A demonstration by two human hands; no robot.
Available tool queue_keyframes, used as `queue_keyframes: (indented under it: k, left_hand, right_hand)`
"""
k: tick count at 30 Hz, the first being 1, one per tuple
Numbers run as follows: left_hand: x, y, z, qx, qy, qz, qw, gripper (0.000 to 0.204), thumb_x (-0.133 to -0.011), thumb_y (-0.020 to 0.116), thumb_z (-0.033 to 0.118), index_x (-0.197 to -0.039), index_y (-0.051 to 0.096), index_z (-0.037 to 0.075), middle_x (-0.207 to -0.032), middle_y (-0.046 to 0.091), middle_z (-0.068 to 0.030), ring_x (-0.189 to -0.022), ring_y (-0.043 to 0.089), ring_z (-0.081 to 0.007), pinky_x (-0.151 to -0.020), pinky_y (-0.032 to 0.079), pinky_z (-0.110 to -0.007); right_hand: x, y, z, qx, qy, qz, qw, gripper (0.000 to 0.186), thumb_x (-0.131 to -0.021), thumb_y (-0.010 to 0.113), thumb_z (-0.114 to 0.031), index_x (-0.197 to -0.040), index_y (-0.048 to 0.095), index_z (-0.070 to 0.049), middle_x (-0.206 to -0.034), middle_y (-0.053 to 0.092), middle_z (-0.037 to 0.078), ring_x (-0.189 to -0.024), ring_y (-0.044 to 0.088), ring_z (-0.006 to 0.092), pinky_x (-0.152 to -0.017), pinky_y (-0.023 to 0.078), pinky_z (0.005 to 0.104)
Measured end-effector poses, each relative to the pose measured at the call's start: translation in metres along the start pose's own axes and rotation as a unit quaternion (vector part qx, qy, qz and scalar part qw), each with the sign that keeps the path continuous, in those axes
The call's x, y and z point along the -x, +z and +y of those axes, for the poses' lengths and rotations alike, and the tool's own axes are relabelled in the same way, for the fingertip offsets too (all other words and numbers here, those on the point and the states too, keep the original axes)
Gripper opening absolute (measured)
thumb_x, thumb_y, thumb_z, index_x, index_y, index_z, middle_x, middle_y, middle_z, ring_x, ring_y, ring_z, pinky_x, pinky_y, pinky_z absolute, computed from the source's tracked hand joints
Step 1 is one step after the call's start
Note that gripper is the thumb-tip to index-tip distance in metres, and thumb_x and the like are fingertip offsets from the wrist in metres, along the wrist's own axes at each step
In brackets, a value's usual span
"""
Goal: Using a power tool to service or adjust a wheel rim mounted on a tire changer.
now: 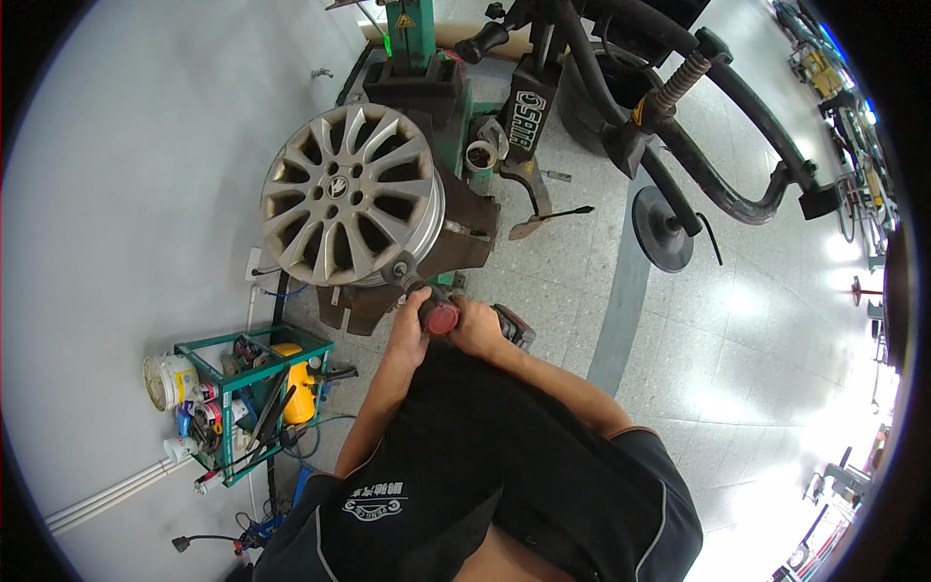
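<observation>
A silver multi-spoke alloy wheel rim point(341, 194) without a tyre lies face up on the dark turntable point(467, 231) of a green tyre changer. Both my hands hold a cordless drill point(440, 316) with a red rear end and a round attachment at its front. That attachment is at the rim's near edge; I cannot tell whether it touches. My left hand point(409, 330) is closed around the left side of the drill's body. Wrapped round the grip is my right hand point(477, 328), with the battery point(514, 328) showing beyond it.
At the left, a green rack point(233, 373) holds tools, cans and a yellow power tool point(299, 388); a white bucket point(170, 381) hangs beside it. Black machine arms point(698, 165) and a round disc point(665, 228) stand at the upper right. A pale wall point(145, 194) closes the left side.
</observation>
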State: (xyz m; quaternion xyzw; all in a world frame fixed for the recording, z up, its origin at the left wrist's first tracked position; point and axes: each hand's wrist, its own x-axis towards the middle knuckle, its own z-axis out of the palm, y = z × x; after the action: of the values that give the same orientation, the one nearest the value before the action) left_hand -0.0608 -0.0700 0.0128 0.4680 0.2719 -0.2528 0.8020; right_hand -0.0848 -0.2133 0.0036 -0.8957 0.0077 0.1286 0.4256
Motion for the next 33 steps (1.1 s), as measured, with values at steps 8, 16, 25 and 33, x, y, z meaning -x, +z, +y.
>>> queue_keyframes:
  k: [8,16,25,33]
  left_hand:
    - [0.010,0.007,0.007,0.014,0.002,0.002,1.000,0.026,-0.086,0.061,0.031,-0.099,0.056,0.009,-0.089,0.060,-0.0023,-0.084,0.059,-0.0156,-0.080,0.048,-0.032]
    - [0.006,-0.001,0.002,0.017,0.008,0.008,1.000,0.028,-0.086,0.062,0.032,-0.100,0.056,0.009,-0.090,0.060,-0.0027,-0.085,0.059,-0.0168,-0.080,0.047,-0.033]
    - [0.006,-0.003,0.001,0.010,-0.002,0.007,1.000,0.030,-0.085,0.061,0.033,-0.101,0.055,0.009,-0.092,0.061,-0.0034,-0.086,0.060,-0.0173,-0.080,0.048,-0.035]
    - [0.001,-0.004,0.000,0.011,0.002,-0.004,1.000,0.030,-0.086,0.061,0.034,-0.102,0.055,0.009,-0.093,0.061,-0.0035,-0.085,0.060,-0.0178,-0.081,0.048,-0.034]
  right_hand:
    - [-0.002,0.002,0.000,-0.019,0.008,0.000,1.000,0.039,-0.071,0.068,-0.021,-0.105,0.059,-0.004,-0.089,0.065,0.023,-0.086,0.063,0.0410,-0.074,0.050,0.0488]
    - [-0.003,0.002,-0.002,-0.002,0.006,-0.028,1.000,0.046,-0.070,0.070,-0.025,-0.109,0.058,-0.002,-0.090,0.065,0.023,-0.087,0.063,0.0396,-0.074,0.051,0.0481]
    - [0.000,-0.002,-0.006,-0.008,0.004,-0.021,1.000,0.033,-0.077,0.062,-0.025,-0.102,0.059,-0.004,-0.092,0.065,0.022,-0.088,0.063,0.0400,-0.076,0.050,0.0493]
    - [-0.001,0.000,-0.003,-0.010,0.017,-0.016,1.000,0.042,-0.073,0.067,-0.024,-0.107,0.059,-0.002,-0.088,0.065,0.025,-0.086,0.063,0.0405,-0.074,0.051,0.0482]
